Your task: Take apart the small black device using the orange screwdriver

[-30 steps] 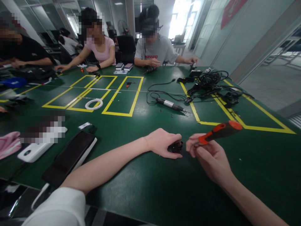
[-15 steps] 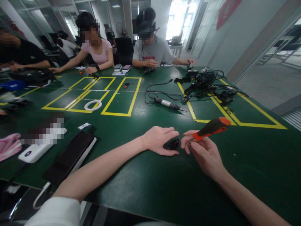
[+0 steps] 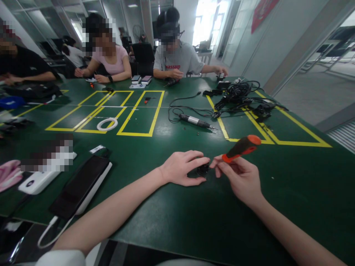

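Note:
My left hand (image 3: 183, 168) rests on the green table (image 3: 172, 218), its fingers and thumb curled round a small black round part (image 3: 203, 169) that it steadies on the surface. My right hand (image 3: 240, 177) is closed on a screwdriver with a black and orange handle (image 3: 242, 146). The handle slants up to the right. The tip end points down-left at the black part, and the shaft itself is hidden behind my fingers.
An electric screwdriver (image 3: 195, 122) with a cord lies beyond my hands, beside a tangle of black cables (image 3: 241, 96). Yellow tape rectangles (image 3: 138, 114) mark the table. A black phone case (image 3: 80, 183) and white power bank (image 3: 37, 181) lie at left. Several people sit across and at left.
The camera has tilted slightly, and both hands sit a little lower-left in view. My left fingers have spread over the black part. The screwdriver stays at the part.

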A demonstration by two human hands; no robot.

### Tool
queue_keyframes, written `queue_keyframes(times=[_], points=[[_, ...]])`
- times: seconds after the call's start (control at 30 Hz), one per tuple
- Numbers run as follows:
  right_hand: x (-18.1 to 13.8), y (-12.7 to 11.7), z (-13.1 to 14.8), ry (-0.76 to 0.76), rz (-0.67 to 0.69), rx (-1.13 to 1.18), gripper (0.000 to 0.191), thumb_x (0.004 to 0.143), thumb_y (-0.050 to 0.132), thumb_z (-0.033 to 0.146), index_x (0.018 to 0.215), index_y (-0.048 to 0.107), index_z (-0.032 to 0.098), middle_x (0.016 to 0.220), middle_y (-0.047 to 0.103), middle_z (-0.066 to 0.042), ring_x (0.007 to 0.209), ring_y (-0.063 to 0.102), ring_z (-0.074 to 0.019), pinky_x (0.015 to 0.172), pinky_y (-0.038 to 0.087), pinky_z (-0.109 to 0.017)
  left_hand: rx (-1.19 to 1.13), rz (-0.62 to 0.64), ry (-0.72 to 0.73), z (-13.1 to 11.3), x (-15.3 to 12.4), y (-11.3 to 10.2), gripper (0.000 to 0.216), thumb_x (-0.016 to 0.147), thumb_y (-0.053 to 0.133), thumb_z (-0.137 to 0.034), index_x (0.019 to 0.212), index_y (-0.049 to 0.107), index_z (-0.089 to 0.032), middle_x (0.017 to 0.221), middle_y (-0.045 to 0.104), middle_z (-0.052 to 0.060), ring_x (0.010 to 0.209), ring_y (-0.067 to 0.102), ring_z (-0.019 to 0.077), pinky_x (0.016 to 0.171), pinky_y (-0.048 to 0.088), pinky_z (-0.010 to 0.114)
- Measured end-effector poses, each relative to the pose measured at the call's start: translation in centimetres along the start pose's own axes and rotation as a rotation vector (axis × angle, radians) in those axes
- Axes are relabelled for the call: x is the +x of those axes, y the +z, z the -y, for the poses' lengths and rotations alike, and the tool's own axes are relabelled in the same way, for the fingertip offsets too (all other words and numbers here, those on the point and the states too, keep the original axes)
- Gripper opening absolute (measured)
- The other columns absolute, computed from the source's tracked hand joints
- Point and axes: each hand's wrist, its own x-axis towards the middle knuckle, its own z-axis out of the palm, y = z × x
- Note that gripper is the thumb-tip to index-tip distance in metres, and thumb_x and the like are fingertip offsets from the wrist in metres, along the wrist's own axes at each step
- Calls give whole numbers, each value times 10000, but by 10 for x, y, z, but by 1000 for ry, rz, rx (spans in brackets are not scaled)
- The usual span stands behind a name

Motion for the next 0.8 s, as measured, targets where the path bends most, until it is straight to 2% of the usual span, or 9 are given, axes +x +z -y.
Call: queue_keyframes(times=[0.13, 0.27, 0.53, 0.63, 0.8], points=[[-1, 1, 4, -50, 35, 34, 256, 935, 727, 467, 961, 715, 213, 747, 749, -46, 536, 650, -156, 534, 589, -301, 6, -8, 62, -3, 1, 4, 428, 990, 531, -410, 1349, 544, -176, 1189, 726, 120, 1013, 732, 191, 838, 617, 305], [-2, 2, 3, -84, 26, 38, 229, 919, 755, 437, 899, 660, 230, 706, 737, -22, 560, 668, -161, 576, 590, -298, 16, -21, 49, -4, 2, 6, 334, 1018, 499, -346, 1292, 589, -177, 1132, 753, 100, 951, 745, 164, 799, 612, 269], [-3, -3, 4, -126, 62, -147, 261, 977, 666, 411, 805, 718, 221, 678, 690, -34, 594, 640, -178, 585, 552, -320, -17, 18, -15, -5, 3, 1, 362, 1018, 494, -372, 1317, 593, -194, 1108, 762, 76, 834, 747, 132, 701, 591, 223], [-2, -2, 6, -108, 83, -82, 263, 993, 642, 423, 844, 724, 222, 662, 663, -23, 568, 625, -169, 560, 546, -308, -10, -5, -18, -5, 4, 1, 364, 1023, 484, -396, 1302, 597, -191, 1088, 774, 61, 804, 746, 130, 666, 568, 221], [-5, 1, 3, -106, 58, 46, 175, 915, 761, 393, 959, 717, 229, 808, 735, -37, 614, 677, -164, 592, 585, -294, -14, 15, -57, -6, 4, 3, 342, 1020, 473, -414, 1235, 619, -192, 1036, 781, 39, 777, 739, 122, 639, 526, 220]])
